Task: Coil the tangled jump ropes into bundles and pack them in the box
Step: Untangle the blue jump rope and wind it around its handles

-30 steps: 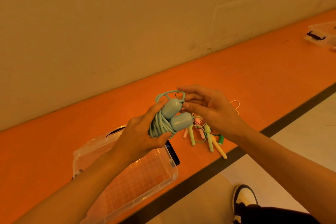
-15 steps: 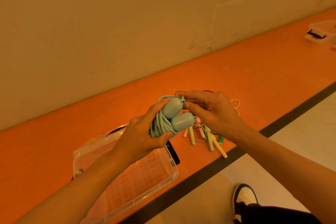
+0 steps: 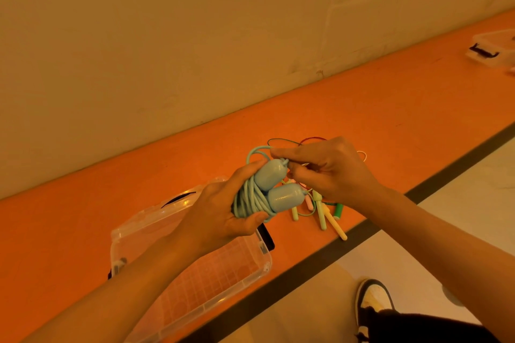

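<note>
Pale-blue jump rope [image 3: 250, 200], coiled into a bundle with its two handles [image 3: 287, 198] side by side, sits in the left hand [image 3: 217, 217], whose fingers curl round it above the clear box [image 3: 211, 281] on the orange tabletop [image 3: 390, 108]. The right hand [image 3: 331, 172] pinches the cord at the upper handle's tip. Other tangled ropes [image 3: 323, 214] lie just beside the box.

Dim, even, amber-tinted light in a wide-angle view.
A heavy orange cast lies over everything; the wall [image 3: 139, 50] at 12 o'clock is flat and softly lit, and shadows are faint. Small highlights sit on the handles of the blue jump rope [image 3: 271, 178] at centre and on the clear box [image 3: 266, 267] rim at 7 o'clock. Straight lines bow toward the edges; the far box [image 3: 493, 47] at 2 o'clock looks smeared.
</note>
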`<action>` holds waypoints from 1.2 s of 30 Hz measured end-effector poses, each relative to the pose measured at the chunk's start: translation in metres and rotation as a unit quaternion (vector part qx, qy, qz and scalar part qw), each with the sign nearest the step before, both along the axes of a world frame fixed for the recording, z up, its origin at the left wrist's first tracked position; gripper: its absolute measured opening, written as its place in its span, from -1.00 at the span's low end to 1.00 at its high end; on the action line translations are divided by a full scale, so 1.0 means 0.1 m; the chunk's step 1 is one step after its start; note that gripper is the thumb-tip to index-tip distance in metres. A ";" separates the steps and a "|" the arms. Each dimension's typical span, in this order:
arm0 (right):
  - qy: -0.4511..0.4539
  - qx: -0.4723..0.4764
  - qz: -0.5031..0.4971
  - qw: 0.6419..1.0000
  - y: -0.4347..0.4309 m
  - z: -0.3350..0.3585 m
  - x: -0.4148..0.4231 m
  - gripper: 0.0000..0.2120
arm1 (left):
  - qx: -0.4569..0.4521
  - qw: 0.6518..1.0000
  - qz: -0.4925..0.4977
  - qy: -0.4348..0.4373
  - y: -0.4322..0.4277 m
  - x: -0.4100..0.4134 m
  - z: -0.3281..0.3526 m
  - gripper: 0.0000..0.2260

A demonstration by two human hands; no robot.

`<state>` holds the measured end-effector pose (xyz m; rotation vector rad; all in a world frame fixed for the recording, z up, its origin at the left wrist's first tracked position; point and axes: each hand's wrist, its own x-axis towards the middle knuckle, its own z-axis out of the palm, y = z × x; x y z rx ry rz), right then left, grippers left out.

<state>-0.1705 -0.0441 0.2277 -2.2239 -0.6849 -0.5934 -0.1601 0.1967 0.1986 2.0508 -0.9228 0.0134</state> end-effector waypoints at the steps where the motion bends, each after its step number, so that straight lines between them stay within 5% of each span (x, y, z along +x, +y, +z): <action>1: 0.001 0.003 0.000 1.000 0.00 0.01 0.00 -0.68 | -0.001 1.000 0.000 0.004 0.00 0.00 0.00 -0.41; 13: 0.142 0.089 0.030 0.985 -0.03 0.07 -0.05 -0.77 | -0.038 0.999 0.013 0.024 -0.04 0.01 0.02 -0.47; 24: 0.334 0.274 0.039 0.901 0.09 0.14 -0.10 -0.70 | 0.011 1.000 0.019 -0.016 0.01 0.05 -0.02 -0.40; 36: 0.413 0.301 0.090 0.855 0.05 0.19 -0.06 -0.54 | 0.044 0.996 0.031 -0.066 0.04 0.07 -0.07 -0.33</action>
